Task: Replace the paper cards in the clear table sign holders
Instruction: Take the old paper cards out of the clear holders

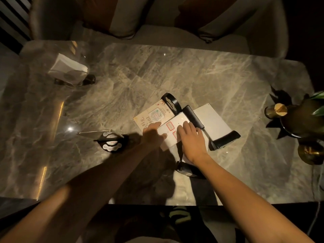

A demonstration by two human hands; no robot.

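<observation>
On the marble bench (175, 67), both hands lie flat and open on a white card (168, 134) mid-bench: left hand (151, 132), right hand (191, 139). Probably inside a flat-lying holder; slide it squarely, avoiding creases.

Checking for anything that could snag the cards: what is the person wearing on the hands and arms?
Nothing visible. The left hand and right hand are bare, no gloves, rings, watch or bracelet showing. Both forearms are bare right down to the bottom of the picture; no sleeve shows.
</observation>
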